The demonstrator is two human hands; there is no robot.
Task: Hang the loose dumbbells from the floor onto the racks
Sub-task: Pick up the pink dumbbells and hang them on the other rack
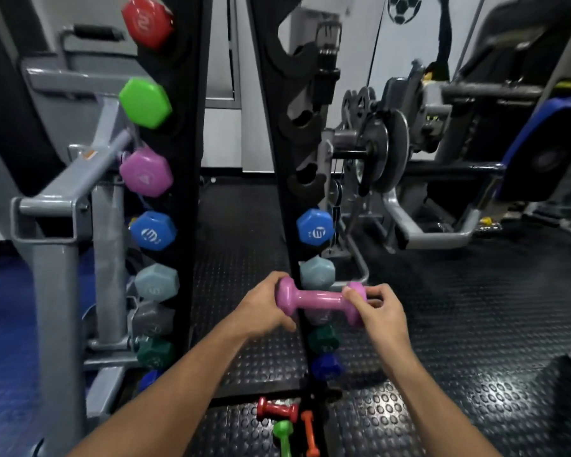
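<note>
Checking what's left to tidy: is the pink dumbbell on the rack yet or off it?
Off it. The pink dumbbell is held level by the left hand and right hand, in front of the right rack.

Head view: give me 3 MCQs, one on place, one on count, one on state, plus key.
1. Where is the pink dumbbell?
A. on the floor
B. held in front of the right rack post
C. hung on the left post

2. How many loose dumbbells lie on the floor near the rack's foot?
A. one
B. three
C. six

3. What are the hands doing?
A. both grip the pink dumbbell
B. both hang idle
C. only one grips

Key: B, it is off the floor, level with the lower slots; B, red, green, orange; A, left hand and right hand each hold an end.
</note>
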